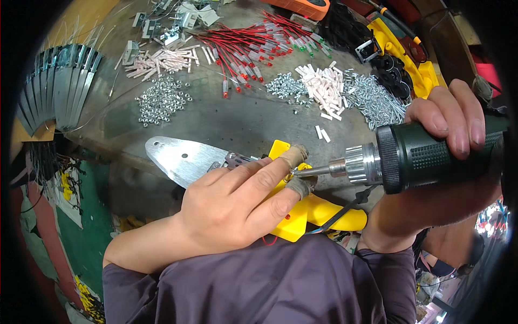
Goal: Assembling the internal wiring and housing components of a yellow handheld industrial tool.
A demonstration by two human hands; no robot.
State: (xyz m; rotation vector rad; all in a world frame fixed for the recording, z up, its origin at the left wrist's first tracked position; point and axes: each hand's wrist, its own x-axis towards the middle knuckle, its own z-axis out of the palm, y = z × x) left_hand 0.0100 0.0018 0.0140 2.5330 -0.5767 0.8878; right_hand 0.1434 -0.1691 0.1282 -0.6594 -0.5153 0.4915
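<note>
My left hand (229,208) is closed over a yellow plastic handle (341,215), pinning it near the table's front edge. Coverings wrap two of its fingertips. From the handle a flat silver metal plate (181,162) with a rounded end and small holes points left. My right hand (450,119) grips a dark green power screwdriver (418,156) lying sideways. Its bit (318,170) reaches between my left fingertips, with the tip down at the yellow part; a screw there is too small to make out. A dark cable (342,213) crosses the handle.
Beyond my hands lie piles of nuts (163,100), white sleeves (322,89), screws (375,100) and red-wired indicator lamps (243,48). Metal strips (59,89) fan out at the left. More yellow handles (410,65) and black cords (348,29) sit at the far right.
</note>
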